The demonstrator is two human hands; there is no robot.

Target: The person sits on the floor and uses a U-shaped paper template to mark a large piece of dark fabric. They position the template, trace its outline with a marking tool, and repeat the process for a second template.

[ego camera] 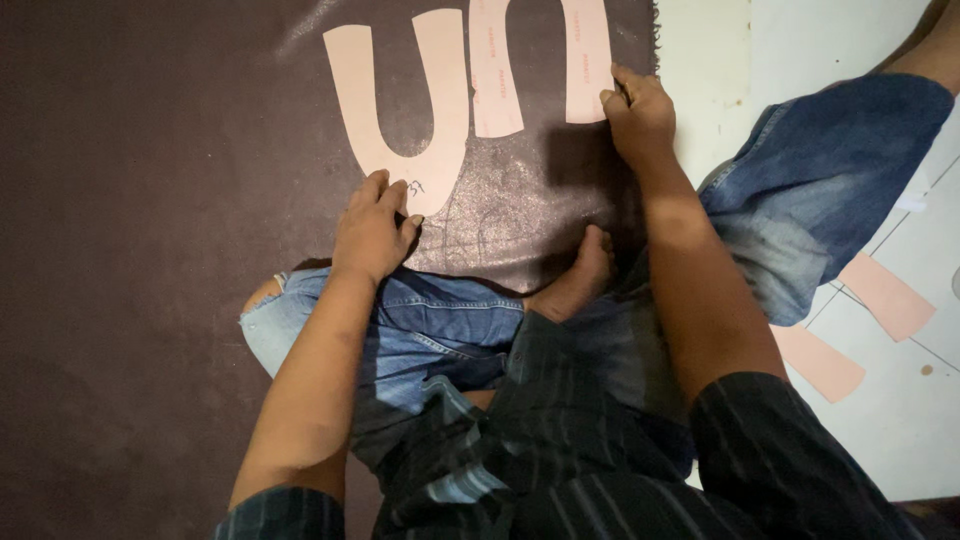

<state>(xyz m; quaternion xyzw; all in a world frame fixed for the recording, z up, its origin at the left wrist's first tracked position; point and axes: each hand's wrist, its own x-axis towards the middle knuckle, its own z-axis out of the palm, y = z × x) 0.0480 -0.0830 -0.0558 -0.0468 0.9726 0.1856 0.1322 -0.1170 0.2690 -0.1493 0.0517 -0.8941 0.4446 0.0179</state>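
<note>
The left hand (372, 228) presses flat, fingers spread, on the U-shaped paper pattern (400, 110), whose arms run toward twelve o'clock across the dark leather sheet (150, 200), while the right hand (640, 115), at two o'clock, pinches something too hidden to identify.

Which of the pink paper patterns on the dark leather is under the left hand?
The U-shaped pattern. The left hand presses on its rounded bottom. The other pattern, with straighter strips, lies further right, where the right hand touches its edge.

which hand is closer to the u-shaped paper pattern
Left. The left hand presses on the U-shaped paper pattern; the right hand is apart, at the neighbouring pattern piece.
</note>
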